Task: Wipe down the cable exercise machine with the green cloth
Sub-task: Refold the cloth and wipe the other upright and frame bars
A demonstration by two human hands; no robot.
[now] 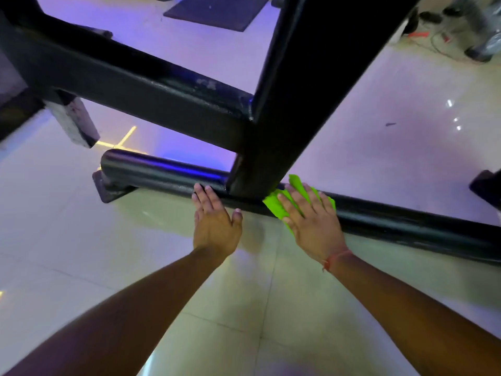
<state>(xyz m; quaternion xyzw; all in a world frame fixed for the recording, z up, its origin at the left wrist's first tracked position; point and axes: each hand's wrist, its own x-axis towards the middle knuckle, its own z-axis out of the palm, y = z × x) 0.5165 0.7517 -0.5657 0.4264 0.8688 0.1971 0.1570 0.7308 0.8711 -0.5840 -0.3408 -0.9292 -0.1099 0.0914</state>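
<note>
The machine's black base tube (pixel 406 223) lies across the tiled floor from centre left to the right edge. A thick black upright post (pixel 292 104) rises from it, and a black cross beam (pixel 130 85) joins the post from the left. My right hand (pixel 311 221) presses the bright green cloth (pixel 276 206) flat on the tube just right of the post, fingers straight. My left hand (pixel 214 215) rests with straight fingertips on the tube just left of the post and holds nothing.
Glossy pale floor tiles (pixel 244 308) lie under my arms. A dark mat (pixel 217 9) lies on the floor at the back. Cables and dark equipment feet (pixel 461 36) sit at the top right. A grey block (pixel 73 120) stands under the beam at left.
</note>
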